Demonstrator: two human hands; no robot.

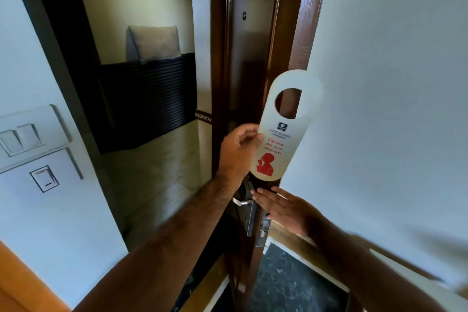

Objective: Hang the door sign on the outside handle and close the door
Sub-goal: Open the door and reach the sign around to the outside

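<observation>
A white door sign (283, 119) with a round hole at its top and red "Please do not disturb" print is held upright in front of the dark brown door (250, 63). My left hand (238, 152) pinches its left edge at mid-height. The door stands ajar, seen edge-on. Below the sign, a silver lever handle (241, 202) sticks out to the left of the metal lock plate (251, 215). My right hand (283, 206) is flat, fingers stretched out and together, at the door's edge just right of the handle and under the sign. It holds nothing.
A white wall (392, 83) fills the right. Light switches (22, 138) sit on the left wall. Through the gap I see a pillow (154, 43) on a dark ribbed shelf. Dark stone floor (286, 284) lies beyond the door at the bottom.
</observation>
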